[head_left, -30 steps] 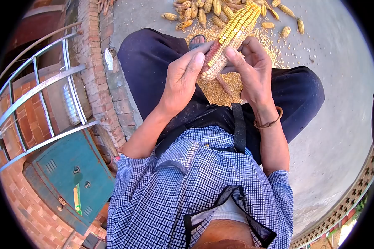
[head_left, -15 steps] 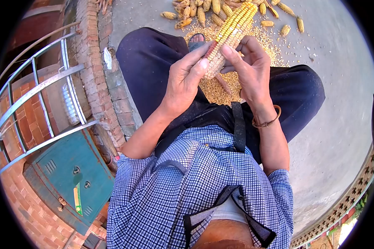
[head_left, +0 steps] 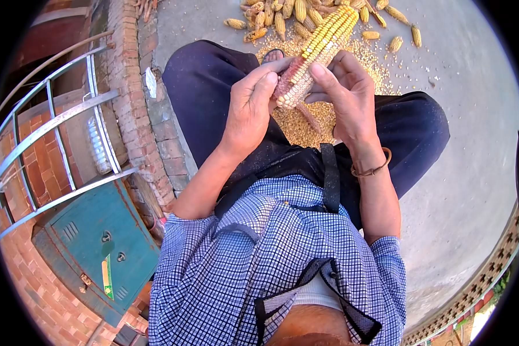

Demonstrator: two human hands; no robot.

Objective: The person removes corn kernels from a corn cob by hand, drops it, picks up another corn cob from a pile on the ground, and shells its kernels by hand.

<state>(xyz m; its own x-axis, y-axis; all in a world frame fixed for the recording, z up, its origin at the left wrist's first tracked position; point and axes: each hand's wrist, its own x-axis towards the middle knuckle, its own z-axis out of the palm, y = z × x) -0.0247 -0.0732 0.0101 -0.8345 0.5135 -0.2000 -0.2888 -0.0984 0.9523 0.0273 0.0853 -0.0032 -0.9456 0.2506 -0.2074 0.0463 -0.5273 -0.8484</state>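
Observation:
A yellow corn cob (head_left: pixel 328 37) is held up between my two hands over my crossed legs. Its upper part still carries rows of kernels, while the lower end shows bare reddish and pale cob. My left hand (head_left: pixel 248 112) is closed on the bare lower end, thumb on top. Along the cob's right side, my right hand (head_left: pixel 352 95) grips it with the thumb pressed against the kernels and fingers behind. Beneath the hands lies a heap of loose corn kernels (head_left: pixel 305 130), with a thin stripped cob (head_left: pixel 310 118) over it, partly hidden.
Several whole corn cobs (head_left: pixel 279 23) are piled ahead on the concrete floor (head_left: pixel 461 190), with loose kernels scattered around. To the left stand a brick edging (head_left: pixel 147 124), a metal railing (head_left: pixel 55 124) and a green metal cabinet (head_left: pixel 101 248).
More kernels are off the cob's lower end, where a wider patch of reddish cob shows. My left thumb has shifted left and up; the right hand still grips the cob.

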